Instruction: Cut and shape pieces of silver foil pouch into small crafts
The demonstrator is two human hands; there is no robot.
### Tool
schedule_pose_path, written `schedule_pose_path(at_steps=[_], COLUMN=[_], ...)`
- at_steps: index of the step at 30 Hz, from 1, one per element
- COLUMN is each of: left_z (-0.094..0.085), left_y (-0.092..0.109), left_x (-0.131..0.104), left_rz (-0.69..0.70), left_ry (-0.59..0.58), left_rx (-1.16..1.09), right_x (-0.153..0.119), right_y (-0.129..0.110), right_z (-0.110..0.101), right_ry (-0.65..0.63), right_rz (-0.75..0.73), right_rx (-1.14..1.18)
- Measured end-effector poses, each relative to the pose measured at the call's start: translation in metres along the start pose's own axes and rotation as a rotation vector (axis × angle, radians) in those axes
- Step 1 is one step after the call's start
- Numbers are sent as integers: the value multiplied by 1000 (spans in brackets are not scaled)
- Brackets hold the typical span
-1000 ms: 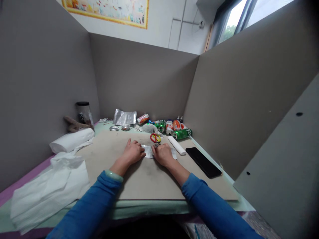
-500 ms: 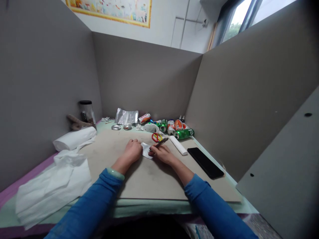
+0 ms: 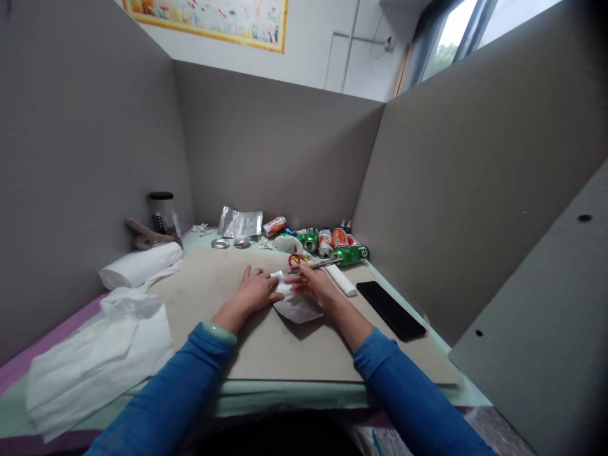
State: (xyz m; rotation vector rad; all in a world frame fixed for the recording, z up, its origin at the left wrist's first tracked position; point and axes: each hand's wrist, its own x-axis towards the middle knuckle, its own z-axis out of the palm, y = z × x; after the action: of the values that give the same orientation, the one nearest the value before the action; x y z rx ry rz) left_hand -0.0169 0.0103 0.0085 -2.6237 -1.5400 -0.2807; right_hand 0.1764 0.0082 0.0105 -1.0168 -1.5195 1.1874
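A small whitish sheet (image 3: 298, 310), paper or foil I cannot tell, lies on the beige board between my hands, its near edge lifted a little. My left hand (image 3: 254, 291) rests at its left side with the fingers spread and the thumb touching the edge. Over the sheet's upper right, my right hand (image 3: 314, 283) grips a dark pen (image 3: 327, 263), which lies nearly level and points left. Just beyond that hand are scissors with red and yellow handles (image 3: 294, 259), partly covered.
A white bar (image 3: 342, 280) and a black phone (image 3: 392, 310) lie to the right. Several crushed cans (image 3: 350, 255) and a silver sheet (image 3: 240, 223) line the back. White tissue (image 3: 104, 348), a paper roll (image 3: 142, 265) and a jar (image 3: 164, 212) are left. Grey panels surround the table.
The sheet has turned and more of it shows towards me. My left fingers have spread. The pen has tipped from slanted to nearly level in my right hand.
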Motion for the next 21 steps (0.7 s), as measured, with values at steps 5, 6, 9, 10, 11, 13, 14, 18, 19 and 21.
schedule_pose_path(at_steps=[5, 6, 9, 10, 11, 13, 14, 18, 19, 21], left_z=[1, 2, 5, 5, 6, 6, 6, 7, 7, 7], left_y=[-6, -7, -11, -11, -12, -13, -13, -15, -15, -15], left_x=[-1, -1, -1, -1, -1, -1, -1, -1, -1, 0], left_rz=[36, 38, 40, 40, 42, 45, 45, 35, 34, 29], left_ry=[-84, -91, -101, -102, -103, -106, -107, -129, -133, -143], left_rx=[-51, -60, -80, -84, -90, -101, -106, -128, -131, -137], right_x=[24, 28, 37, 38, 39, 37, 36, 26, 24, 21], right_y=[5, 7, 12, 13, 14, 14, 14, 13, 13, 15], right_z=[-22, -24, -22, -20, -20, -21, -24, -40, -44, -49], right_ry=[317, 315, 333, 328, 314, 258, 226, 213, 236, 254], right_rz=[-114, -100, 17, 50, 75, 103, 113, 154, 153, 151], right_rx=[-537, -748, -1149, -1217, -1257, -1269, -1250, -1170, -1180, -1194])
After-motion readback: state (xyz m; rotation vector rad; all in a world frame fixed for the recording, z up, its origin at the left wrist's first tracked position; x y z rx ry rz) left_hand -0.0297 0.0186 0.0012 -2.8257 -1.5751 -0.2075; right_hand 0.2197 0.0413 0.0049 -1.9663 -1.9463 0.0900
